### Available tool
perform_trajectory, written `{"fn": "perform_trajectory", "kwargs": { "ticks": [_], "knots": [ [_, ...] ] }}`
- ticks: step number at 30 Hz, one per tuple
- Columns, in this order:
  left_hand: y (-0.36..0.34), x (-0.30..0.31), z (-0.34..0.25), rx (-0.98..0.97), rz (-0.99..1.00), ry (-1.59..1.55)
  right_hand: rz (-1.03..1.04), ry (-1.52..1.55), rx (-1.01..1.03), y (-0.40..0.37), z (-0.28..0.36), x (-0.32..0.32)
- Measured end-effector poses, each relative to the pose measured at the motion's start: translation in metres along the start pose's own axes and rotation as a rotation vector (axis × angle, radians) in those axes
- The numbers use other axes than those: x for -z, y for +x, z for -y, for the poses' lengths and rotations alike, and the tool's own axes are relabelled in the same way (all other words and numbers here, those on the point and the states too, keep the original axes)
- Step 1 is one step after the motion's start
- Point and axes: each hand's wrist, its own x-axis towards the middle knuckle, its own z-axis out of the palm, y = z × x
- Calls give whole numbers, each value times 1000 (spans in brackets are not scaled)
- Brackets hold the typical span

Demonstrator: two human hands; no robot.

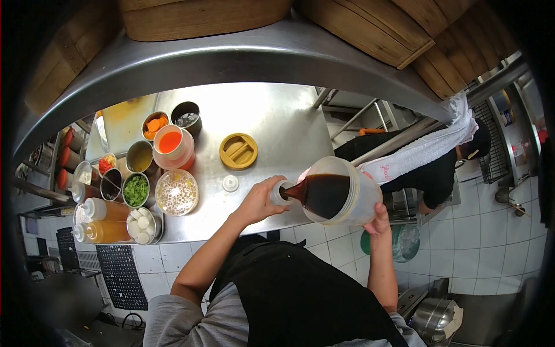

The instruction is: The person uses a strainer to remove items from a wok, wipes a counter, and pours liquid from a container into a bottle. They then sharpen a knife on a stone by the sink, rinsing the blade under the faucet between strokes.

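Observation:
My left hand (pixel 263 201) is closed around a small clear bottle (pixel 281 192) with its open mouth facing right. My right hand (pixel 378 220) grips a large clear plastic jar (pixel 364 199), tilted to the left. Dark brown liquid (pixel 326 195) fills part of the jar and runs from its lip into the mouth of the bottle. On the steel table (pixel 277 121) beyond my hands lie a round yellow lid (pixel 238 151) and a small white cap (pixel 230 183).
At the left stand a green herb container (pixel 136 191), a white-piece container (pixel 142 225), squeeze bottles (pixel 107 231) and a red-orange tub (pixel 170 142). A steel shelf (pixel 277 61) crosses above. A person in black (pixel 428 173) bends at the right, beyond a towel (pixel 404 162).

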Motion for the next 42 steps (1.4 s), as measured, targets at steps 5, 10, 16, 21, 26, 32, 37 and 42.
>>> {"fn": "perform_trajectory", "kwargs": {
  "ticks": [5,10,16,21,26,32,37,42],
  "knots": [
    [0,2,-2,11,9,11,7,-9,-3,2,1,-1],
    [-1,-1,7,2,-4,39,-35,16,-3,2,4,-9],
    [-3,0,9,33,-9,63,-15,10,7,3,6,-12],
    [-10,3,15,37,-9,73,-9,-5,13,4,5,-11],
    [-31,25,21,81,-145,200,-12,-9,18,3,7,-14],
    [-53,40,55,191,-440,520,-6,-28,28,5,8,-15],
    [-55,31,88,248,-475,697,0,-44,32,8,10,-17],
    [-54,26,102,293,-467,751,1,-49,25,7,11,-15]
  ]
}}
